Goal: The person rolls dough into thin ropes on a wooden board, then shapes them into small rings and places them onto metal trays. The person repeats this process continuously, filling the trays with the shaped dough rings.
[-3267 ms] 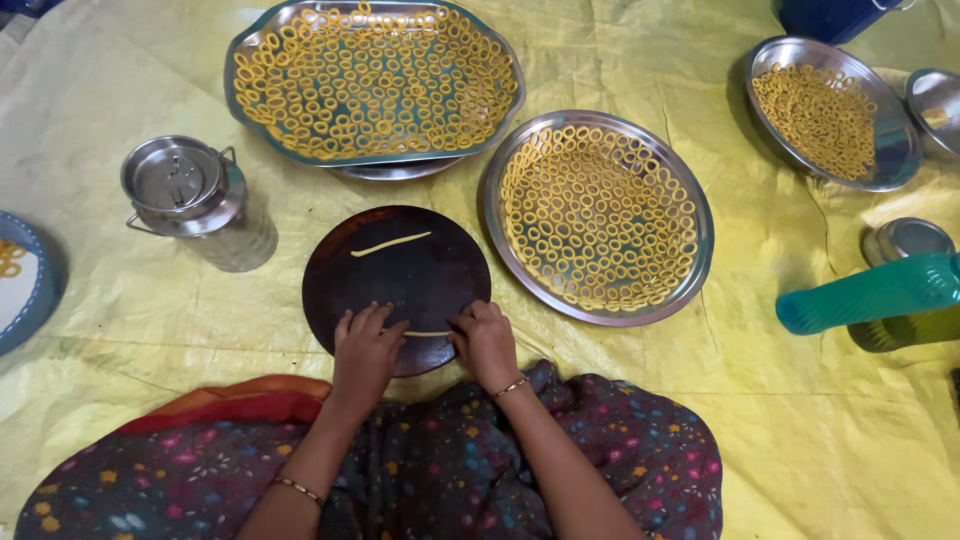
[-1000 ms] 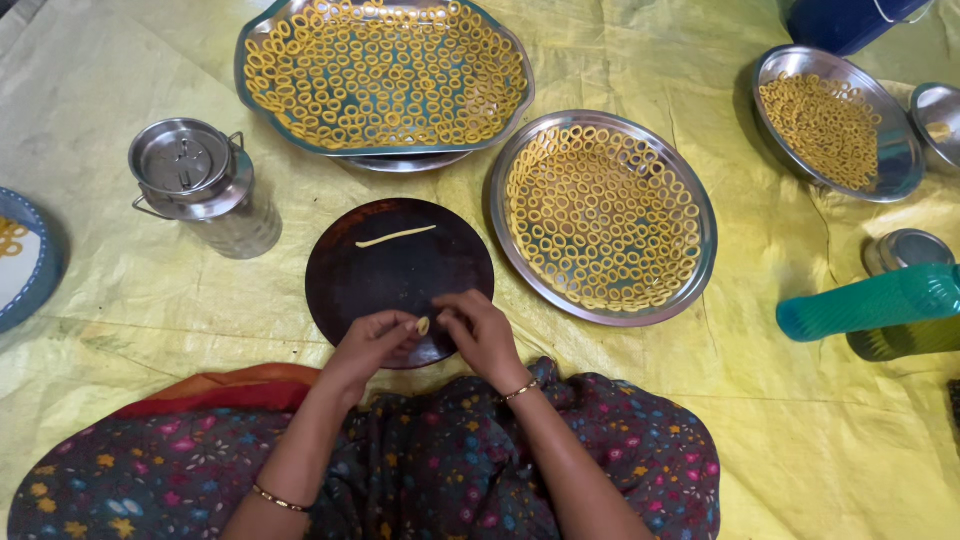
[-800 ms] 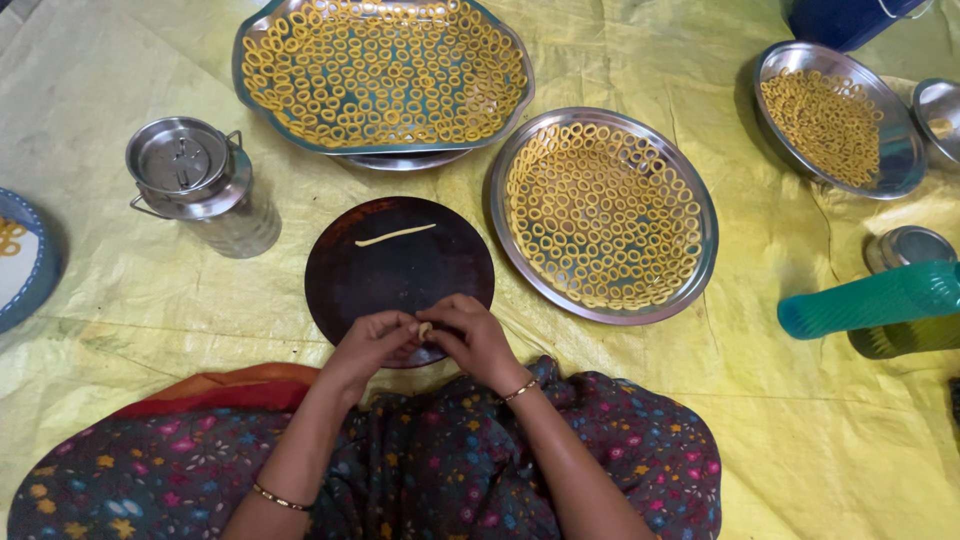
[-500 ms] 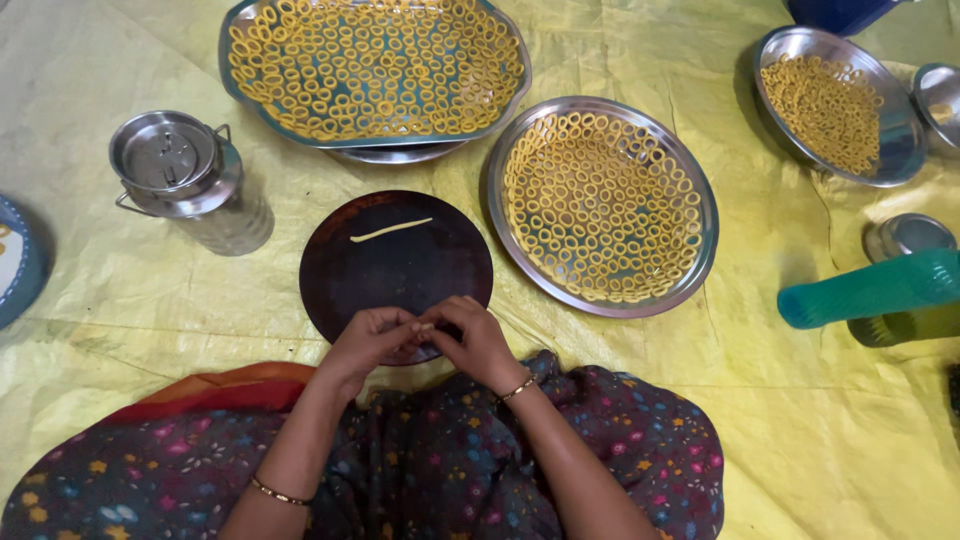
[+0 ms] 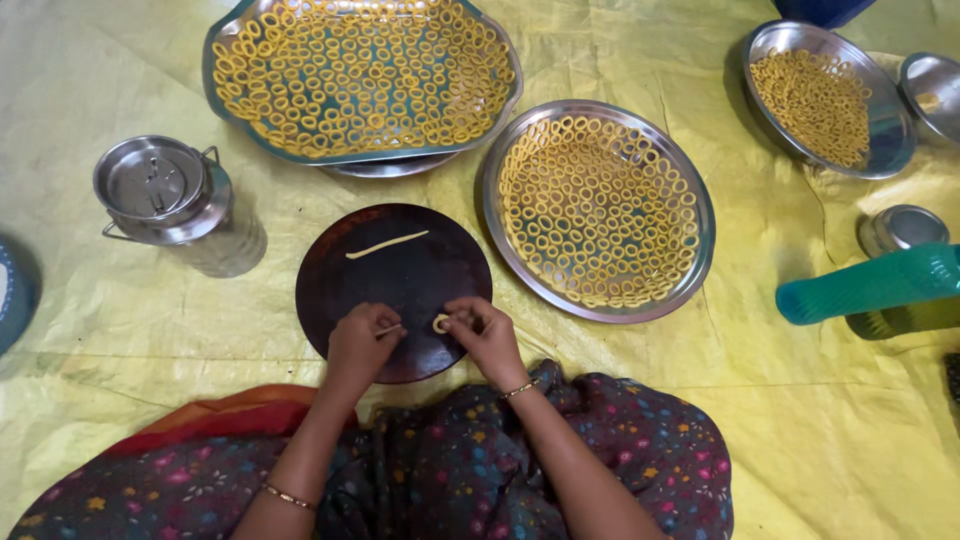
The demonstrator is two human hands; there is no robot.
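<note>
Since a moment ago your hands have drawn apart: your right hand [image 5: 487, 330] now pinches a small dough ring [image 5: 440, 323] between fingertips, while your left hand [image 5: 360, 343] holds a short leftover dough strip [image 5: 388, 328], both low over the near edge of the dark round board [image 5: 400, 275]. Another rolled strand [image 5: 386, 245] lies untouched farther up the board. That ring looks soft, light and easily squashed, so hold it by the outer rim with the lightest pinch. Nearby, the round steel plate [image 5: 700, 260] already carries many rings.
</note>
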